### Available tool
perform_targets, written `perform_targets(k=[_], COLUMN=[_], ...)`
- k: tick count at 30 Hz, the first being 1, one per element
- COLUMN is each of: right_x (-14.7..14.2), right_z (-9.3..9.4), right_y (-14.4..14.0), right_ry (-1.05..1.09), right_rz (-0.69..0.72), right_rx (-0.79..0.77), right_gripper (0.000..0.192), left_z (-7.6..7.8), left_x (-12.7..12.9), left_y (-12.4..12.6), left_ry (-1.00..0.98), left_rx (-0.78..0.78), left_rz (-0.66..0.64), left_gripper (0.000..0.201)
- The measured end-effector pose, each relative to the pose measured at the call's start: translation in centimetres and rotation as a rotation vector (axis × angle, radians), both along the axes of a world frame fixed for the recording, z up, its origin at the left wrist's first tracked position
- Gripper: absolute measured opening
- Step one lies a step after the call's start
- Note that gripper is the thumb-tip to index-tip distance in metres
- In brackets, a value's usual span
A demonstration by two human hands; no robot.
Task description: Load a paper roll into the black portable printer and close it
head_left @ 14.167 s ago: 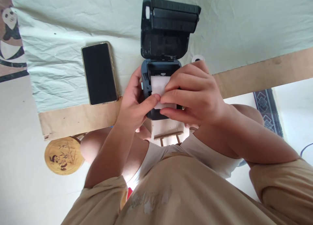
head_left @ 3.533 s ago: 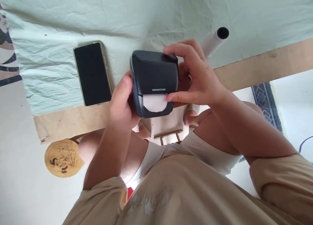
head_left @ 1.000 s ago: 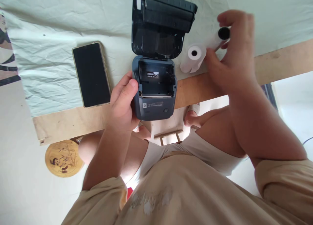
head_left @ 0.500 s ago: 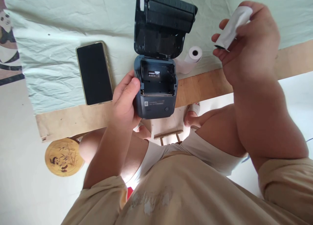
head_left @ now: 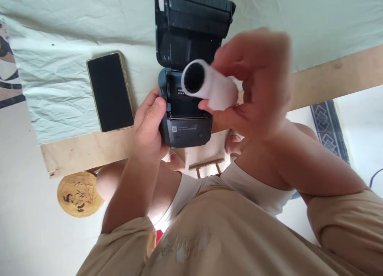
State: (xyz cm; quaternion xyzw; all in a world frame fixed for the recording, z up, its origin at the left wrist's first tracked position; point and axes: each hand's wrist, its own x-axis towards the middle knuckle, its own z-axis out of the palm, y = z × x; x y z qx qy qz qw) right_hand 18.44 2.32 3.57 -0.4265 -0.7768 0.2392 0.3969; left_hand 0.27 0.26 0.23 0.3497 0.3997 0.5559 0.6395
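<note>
We hold a white paper roll point(head_left: 209, 86) in our right hand point(head_left: 257, 84), fingers closed around its far end, thumb beneath and the other fingers curled over the top. The roll's dark hollow core faces the camera and to the left. It hangs in the air just above the open paper bay of a small dark label printer point(head_left: 185, 112), not yet touching it as far as we can tell; the hand and roll are blurred.

Our left hand point(head_left: 149, 126) grips the printer's left side, thumb pressed against the near-left corner of the body and the remaining fingers wrapped underneath, out of sight. The printer's lid point(head_left: 191, 26) stands swung back toward the far side, showing its ribbed inner face. The bay below it holds a small white sticker on its far wall, and the near front panel carries a line of faint print and a round button.

The printer sits at the near edge of a wooden board point(head_left: 89, 148) covered with a wrinkled pale green cloth point(head_left: 60, 32). A smartphone point(head_left: 109, 91) with a dark screen lies flat on the cloth, to the left of the printer and apart from it. Lower left, on the floor, lies a round bamboo disc point(head_left: 79, 194) painted with a panda.
</note>
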Motion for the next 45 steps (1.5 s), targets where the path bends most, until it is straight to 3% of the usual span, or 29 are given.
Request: perform_targets(k=[3,8,12,18,27,32,34,37,39,41,45], right_x=[-1.1,-1.6,-1.7,-1.9,-2.1,-0.8,0.0,0.5,0.2,-0.1,-0.1], right_z=[-0.3,-0.9,-1.1,-1.0,-2.0,-1.1,-0.4,-0.1,-0.5,-0.8,-0.9], right_y=[-0.2,-0.1,-0.1,-0.6,-1.5,-0.9,-0.3,1.2,2.1,2.6,2.1], right_ry=[-0.036,-0.180,-0.288,-0.231,-0.206,-0.107,0.012,0.183,0.316,0.403,0.266], right_rz=[0.007,-0.089,-0.106,-0.204,0.014,0.074,-0.061,-0.223,-0.141,-0.026,0.051], right_rx=[0.229,0.239,0.236,0.369,0.487,0.436,0.381,0.230,0.158,0.128,0.184], right_gripper=[0.020,0.025,0.010,0.014,0.013,0.020,0.013,0.030,0.036,0.030,0.020], left_z=[-0.1,-0.2,0.0,0.2,-0.4,-0.4,-0.5,-0.9,-1.2,-1.5,-1.8], left_x=[-0.1,-0.1,-0.1,0.0,-0.6,-0.8,-0.8,-0.9,-1.1,-1.3,-1.6], left_y=[0.0,0.0,-0.2,-0.3,-0.2,-0.3,-0.2,0.0,0.2,0.3,0.3], left_ry=[-0.025,-0.018,-0.017,-0.016,-0.003,-0.002,-0.001,0.038,0.072,0.097,0.102], left_rx=[0.008,0.021,0.011,-0.003,0.071,0.024,0.033,0.077,0.109,0.131,0.127], left_rz=[0.014,-0.006,-0.014,-0.002,-0.078,-0.102,-0.097,-0.109,-0.129,-0.136,-0.127], left_gripper=[0.028,0.033,0.030,0.031,0.033,0.037,0.042,0.048,0.054,0.056,0.053])
